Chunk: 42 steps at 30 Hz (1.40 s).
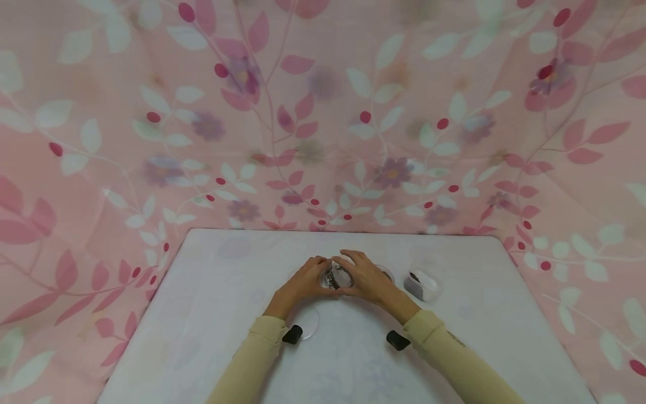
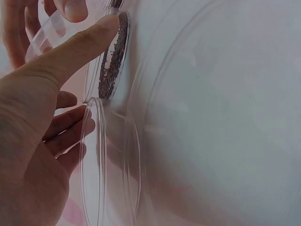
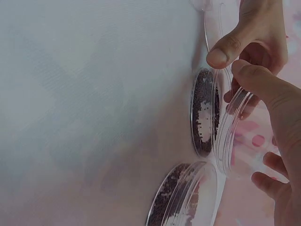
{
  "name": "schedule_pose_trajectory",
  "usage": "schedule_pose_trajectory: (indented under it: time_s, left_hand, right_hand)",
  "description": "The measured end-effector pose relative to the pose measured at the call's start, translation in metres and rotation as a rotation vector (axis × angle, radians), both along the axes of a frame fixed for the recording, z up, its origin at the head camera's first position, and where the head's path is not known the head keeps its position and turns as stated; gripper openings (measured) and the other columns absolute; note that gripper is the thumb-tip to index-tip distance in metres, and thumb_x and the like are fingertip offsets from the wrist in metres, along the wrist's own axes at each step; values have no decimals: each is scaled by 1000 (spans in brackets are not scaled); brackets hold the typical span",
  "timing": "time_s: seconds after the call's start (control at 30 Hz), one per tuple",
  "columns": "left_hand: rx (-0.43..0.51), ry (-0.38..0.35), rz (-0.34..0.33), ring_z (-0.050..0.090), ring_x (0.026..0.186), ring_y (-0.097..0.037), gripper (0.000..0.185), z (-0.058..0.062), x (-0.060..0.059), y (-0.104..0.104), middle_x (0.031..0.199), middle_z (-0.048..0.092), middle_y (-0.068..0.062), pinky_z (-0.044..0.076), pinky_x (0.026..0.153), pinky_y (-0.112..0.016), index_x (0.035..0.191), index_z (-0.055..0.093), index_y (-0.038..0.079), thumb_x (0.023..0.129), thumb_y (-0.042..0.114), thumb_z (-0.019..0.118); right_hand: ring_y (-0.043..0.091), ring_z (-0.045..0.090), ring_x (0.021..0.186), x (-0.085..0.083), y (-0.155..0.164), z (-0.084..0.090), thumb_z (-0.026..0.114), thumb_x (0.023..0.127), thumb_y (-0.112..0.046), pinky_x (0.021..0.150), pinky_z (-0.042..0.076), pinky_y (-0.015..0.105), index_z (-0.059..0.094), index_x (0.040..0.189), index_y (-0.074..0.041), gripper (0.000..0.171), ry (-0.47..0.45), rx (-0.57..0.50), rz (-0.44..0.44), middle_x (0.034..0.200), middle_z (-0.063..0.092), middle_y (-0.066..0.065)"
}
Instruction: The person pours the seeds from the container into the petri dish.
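Both sets of fingers (image 3: 221,54) are curled round one clear lid (image 3: 233,127), left hand (image 1: 303,283) and right hand (image 1: 365,278) meeting thumb to thumb, pinching its rim. Right under those fingers sits a dish (image 3: 203,113) of dark grains on the table (image 1: 227,314), the lid tilted just above it. Beside the right fingers, a second dish (image 3: 181,195) of grains. Nearer the left wrist, an empty lid (image 1: 309,322) lies flat. Further right stands a small tub (image 1: 421,284).
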<state>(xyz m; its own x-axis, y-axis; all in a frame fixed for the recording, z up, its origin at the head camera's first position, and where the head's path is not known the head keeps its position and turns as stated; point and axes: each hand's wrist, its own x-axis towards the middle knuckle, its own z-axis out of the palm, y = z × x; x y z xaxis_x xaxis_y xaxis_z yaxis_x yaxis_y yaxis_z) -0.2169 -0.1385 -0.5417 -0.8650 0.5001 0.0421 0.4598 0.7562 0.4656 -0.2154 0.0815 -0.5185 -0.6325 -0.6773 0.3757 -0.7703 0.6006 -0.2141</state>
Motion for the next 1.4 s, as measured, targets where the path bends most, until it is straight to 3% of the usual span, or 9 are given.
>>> schedule_pose_trajectory:
  time_s: [0.27, 0.53, 0.73, 1.13, 1.4]
  left_hand:
    - [-34, -3, 30, 50, 127, -23, 91, -2, -1, -5, 136, 54, -8, 44, 109, -40, 142, 51, 7, 73, 59, 79]
    - [-28, -20, 21, 50, 126, -23, 81, -2, -2, -10, 135, 54, -7, 43, 110, -40, 137, 57, 11, 72, 52, 83]
    - [-11, -42, 28, 50, 126, -23, 79, -5, -1, -14, 135, 54, -7, 43, 110, -41, 134, 59, 12, 71, 50, 85]
    - [-18, 2, 15, 50, 125, -22, 75, -7, -1, -19, 134, 55, -6, 43, 110, -39, 132, 61, 9, 72, 48, 85]
    - [-3, 0, 17, 49, 129, -23, 82, -7, 0, -20, 137, 54, -5, 41, 112, -41, 140, 55, 11, 73, 48, 84]
  right_hand:
    - [32, 53, 125, -4, -9, -4, 83, 73, -49, 103, 48, 47, 53, 135, -5, 82, -16, 65, -11, 138, 55, 17]
    - [33, 51, 129, -6, -15, 0, 82, 75, -48, 104, 48, 50, 56, 136, -10, 76, -159, 173, -22, 141, 54, 14]
    - [31, 50, 130, -9, -21, 0, 83, 74, -48, 105, 47, 51, 55, 138, -13, 78, -202, 235, -11, 142, 53, 13]
    - [30, 50, 132, -12, -26, -4, 82, 74, -50, 105, 47, 49, 56, 137, -13, 77, -272, 251, -40, 145, 52, 9]
    - [29, 51, 130, -11, -25, -7, 82, 73, -50, 104, 48, 49, 56, 136, -12, 78, -239, 241, -31, 141, 54, 10]
